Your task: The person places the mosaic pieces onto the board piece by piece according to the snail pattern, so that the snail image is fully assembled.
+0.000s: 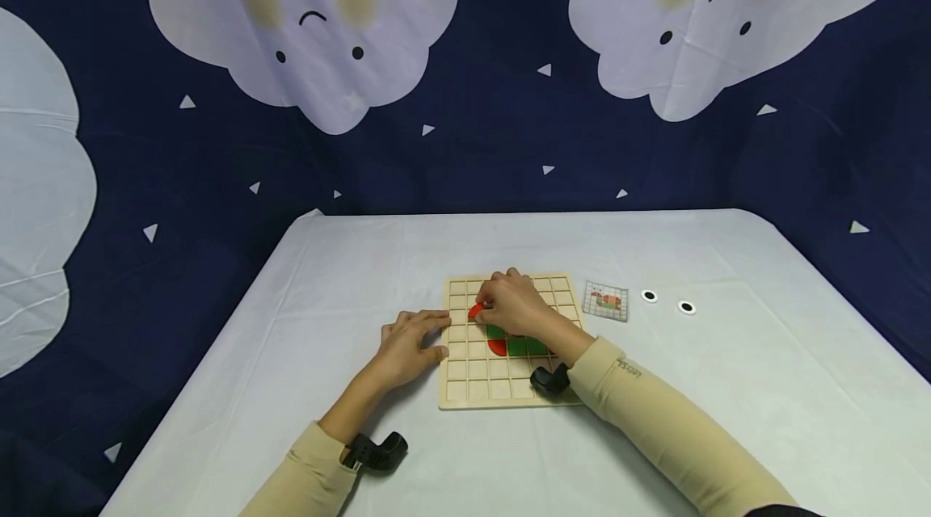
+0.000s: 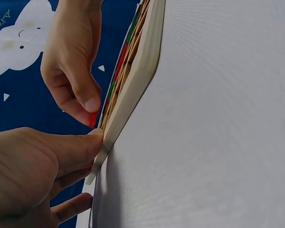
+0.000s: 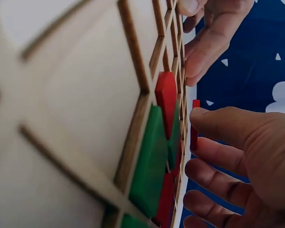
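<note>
Thumb and fingertips of my right hand (image 1: pixel 518 305) pinch a thin red tile (image 3: pixel 194 135) over the upper left of a wooden grid board (image 1: pixel 465 392). In the right wrist view the tile stands just off the board's face. My left hand (image 1: pixel 406 349) rests at the board's left edge, its fingers extended and the thumb against the rim. Set in the grid's middle squares are a red rounded tile (image 1: pixel 498 347) and green tiles (image 1: pixel 527 346); my right hand and wrist hide part of them.
Right of the board lies a small picture card (image 1: pixel 605 301) with a gridded red and green pattern. Beyond it are two white discs with black centres, one nearer (image 1: pixel 649 296) and one farther right (image 1: pixel 687 307). A white cloth (image 1: pixel 349 275) covers the table.
</note>
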`<state>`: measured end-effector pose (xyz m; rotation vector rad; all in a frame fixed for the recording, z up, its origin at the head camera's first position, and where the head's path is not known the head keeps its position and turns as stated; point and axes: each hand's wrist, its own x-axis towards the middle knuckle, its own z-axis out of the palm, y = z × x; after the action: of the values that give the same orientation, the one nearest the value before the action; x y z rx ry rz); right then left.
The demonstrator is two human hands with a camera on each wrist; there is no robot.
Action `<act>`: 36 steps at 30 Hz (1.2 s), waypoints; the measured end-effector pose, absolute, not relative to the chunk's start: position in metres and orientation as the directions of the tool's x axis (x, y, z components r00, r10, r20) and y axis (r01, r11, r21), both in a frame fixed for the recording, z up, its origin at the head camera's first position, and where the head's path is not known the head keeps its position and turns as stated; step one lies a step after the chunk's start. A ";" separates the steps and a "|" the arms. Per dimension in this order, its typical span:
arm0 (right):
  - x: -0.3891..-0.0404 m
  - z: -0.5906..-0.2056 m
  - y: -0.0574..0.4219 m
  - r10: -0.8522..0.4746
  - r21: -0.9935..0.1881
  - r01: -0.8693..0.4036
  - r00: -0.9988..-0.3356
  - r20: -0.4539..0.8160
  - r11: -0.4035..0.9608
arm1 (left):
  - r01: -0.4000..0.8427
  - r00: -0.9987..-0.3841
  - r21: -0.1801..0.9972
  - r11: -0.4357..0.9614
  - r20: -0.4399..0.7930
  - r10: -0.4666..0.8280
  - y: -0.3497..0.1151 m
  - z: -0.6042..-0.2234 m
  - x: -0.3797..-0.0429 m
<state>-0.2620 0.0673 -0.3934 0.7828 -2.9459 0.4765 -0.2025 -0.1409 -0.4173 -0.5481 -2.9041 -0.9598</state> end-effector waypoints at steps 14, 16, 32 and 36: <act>-0.265 -0.397 0.067 -0.487 -0.249 -0.495 -0.868 0.099 0.832 | 0.342 -0.936 0.580 0.740 0.142 0.322 -0.142 -0.417 -0.202; -0.265 -0.397 0.067 -0.486 -0.249 -0.494 -0.869 0.096 0.833 | 0.341 -0.937 0.579 0.741 0.141 0.321 -0.142 -0.417 -0.202; -0.259 -0.381 0.105 -0.459 -0.336 -0.484 -0.875 0.156 0.808 | 0.334 -0.940 0.586 0.739 0.143 0.311 -0.141 -0.418 -0.203; -0.259 -0.376 0.134 -0.400 -0.378 -0.441 -0.897 0.187 0.814 | 0.331 -0.940 0.586 0.739 0.143 0.308 -0.141 -0.418 -0.203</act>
<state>-0.2592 0.1342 -0.3758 0.6735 -2.8977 0.6406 -0.2033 -0.1411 -0.4183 -0.5329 -2.8957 -0.9872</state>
